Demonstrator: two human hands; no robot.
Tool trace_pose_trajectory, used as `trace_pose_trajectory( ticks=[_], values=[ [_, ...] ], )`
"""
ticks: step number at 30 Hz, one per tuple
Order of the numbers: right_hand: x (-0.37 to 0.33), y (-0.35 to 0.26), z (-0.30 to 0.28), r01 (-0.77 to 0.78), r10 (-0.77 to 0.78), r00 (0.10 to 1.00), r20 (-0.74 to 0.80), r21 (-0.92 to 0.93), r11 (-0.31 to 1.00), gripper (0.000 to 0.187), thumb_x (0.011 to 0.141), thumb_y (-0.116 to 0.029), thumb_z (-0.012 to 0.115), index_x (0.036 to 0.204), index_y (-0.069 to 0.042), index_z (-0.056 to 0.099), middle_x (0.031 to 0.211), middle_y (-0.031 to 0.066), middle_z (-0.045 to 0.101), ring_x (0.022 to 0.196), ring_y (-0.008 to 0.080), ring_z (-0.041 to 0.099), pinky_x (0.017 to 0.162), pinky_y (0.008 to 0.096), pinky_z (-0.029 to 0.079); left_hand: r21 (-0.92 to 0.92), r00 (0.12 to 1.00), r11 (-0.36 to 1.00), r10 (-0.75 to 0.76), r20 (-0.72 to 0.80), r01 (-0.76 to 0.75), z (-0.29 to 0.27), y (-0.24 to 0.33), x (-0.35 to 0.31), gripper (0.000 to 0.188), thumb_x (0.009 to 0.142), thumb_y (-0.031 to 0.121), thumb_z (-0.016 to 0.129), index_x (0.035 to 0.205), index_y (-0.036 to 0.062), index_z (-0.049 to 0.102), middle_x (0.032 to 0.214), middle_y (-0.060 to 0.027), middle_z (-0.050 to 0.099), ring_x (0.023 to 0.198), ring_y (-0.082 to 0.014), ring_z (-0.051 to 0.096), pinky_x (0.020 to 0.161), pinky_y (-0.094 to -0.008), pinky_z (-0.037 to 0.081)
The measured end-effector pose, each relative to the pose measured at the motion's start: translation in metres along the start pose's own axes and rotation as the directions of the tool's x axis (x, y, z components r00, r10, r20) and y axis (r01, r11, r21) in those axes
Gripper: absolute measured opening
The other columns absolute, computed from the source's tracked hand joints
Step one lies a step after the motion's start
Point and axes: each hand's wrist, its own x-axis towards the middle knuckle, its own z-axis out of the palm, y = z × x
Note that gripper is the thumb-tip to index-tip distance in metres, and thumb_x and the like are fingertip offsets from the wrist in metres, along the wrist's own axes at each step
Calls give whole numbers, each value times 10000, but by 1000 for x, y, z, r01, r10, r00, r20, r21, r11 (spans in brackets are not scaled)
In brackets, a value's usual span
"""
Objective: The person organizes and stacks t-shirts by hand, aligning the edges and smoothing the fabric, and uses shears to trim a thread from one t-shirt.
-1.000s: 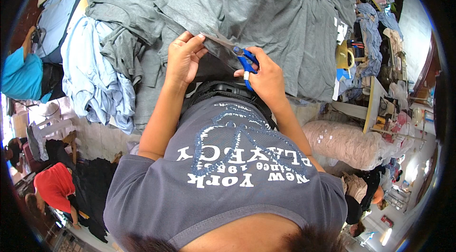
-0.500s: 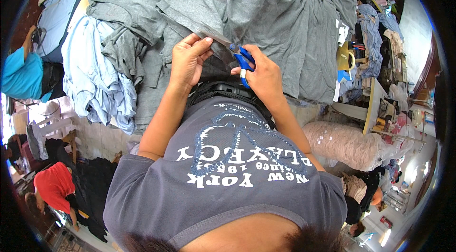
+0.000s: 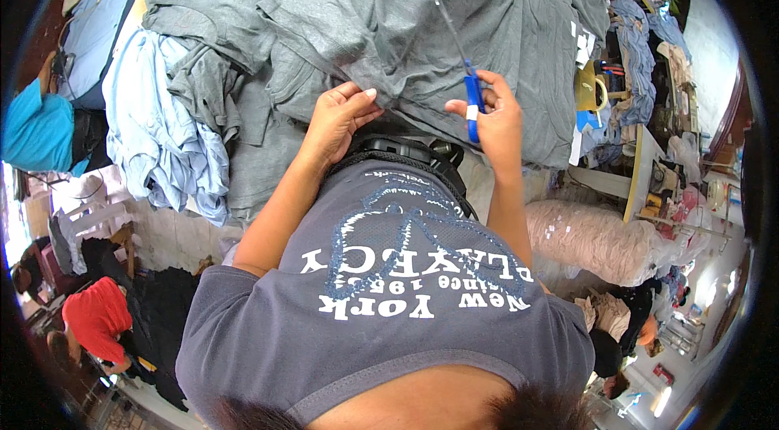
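A grey T-shirt lies spread and rumpled in front of me, a colourful printed patch near its far left. Its near edge is pinched between the thumb and fingers of my left hand. To the right, my right hand grips a pair of scissors with blue handles and a bit of white wrapped on one of them. The scissors' blades point away from me over the grey cloth and look closed together. They are apart from the edge in my left hand.
Light blue garments hang in a heap off the table's left side. A yellow container with a pale handle stands at the right. Beyond it is a big plastic-wrapped bundle. People in turquoise and red are at the left.
My right hand has drawn the scissors away to the right, and their blades now point up and away. My left hand has shifted slightly right and nearer, still pinching the cloth.
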Motion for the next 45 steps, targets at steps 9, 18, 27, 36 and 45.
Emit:
trace_pose_trajectory(
  ticks=[9, 18, 27, 36, 45],
  values=[
    [-9, 32, -25, 24, -22, 999, 42, -27, 999, 494, 582, -177, 782, 968, -26, 513, 554, -14, 461, 504, 44, 351, 459, 185, 289, 43, 992, 992, 117, -47, -115, 30, 14, -13, 243, 802, 129, 548, 1013, 11, 518, 912, -76, 609, 779, -150, 605, 735, -299, 484],
    [-11, 23, -35, 153, -147, 986, 74, -94, 984, 462, 584, -145, 770, 961, -37, 525, 583, 4, 482, 529, 56, 394, 481, 192, 333, 35, 973, 976, 216, -80, -214, 43, 10, -15, 253, 810, 116, 531, 1040, 18, 496, 940, -80, 600, 801, -160, 602, 725, -315, 492],
    [-14, 9, -9, 249, -203, 951, 232, -190, 950, 394, 615, -166, 719, 953, -97, 529, 760, 119, 600, 681, 247, 603, 587, 316, 455, -87, 934, 943, 300, -195, -322, 28, 11, -1, 110, 798, 69, 546, 901, 41, 521, 838, -43, 596, 732, -123, 578, 657, -260, 479],
    [-12, 7, 5, 340, -292, 935, 203, -270, 901, 456, 604, -182, 736, 996, -82, 525, 752, 103, 588, 622, 172, 576, 581, 276, 452, 5, 922, 937, 345, -175, -350, 28, 8, -4, 96, 763, 12, 572, 853, 34, 549, 808, -36, 596, 709, -91, 562, 633, -223, 464],
    [-13, 0, 7, 337, -272, 928, 254, -262, 904, 379, 643, -192, 683, 961, -98, 498, 793, 108, 599, 688, 268, 595, 579, 353, 455, 17, 926, 943, 329, -185, -331, 33, 8, -5, 160, 767, 16, 570, 926, 3, 554, 847, -54, 602, 743, -109, 576, 659, -225, 474]
  ],
)
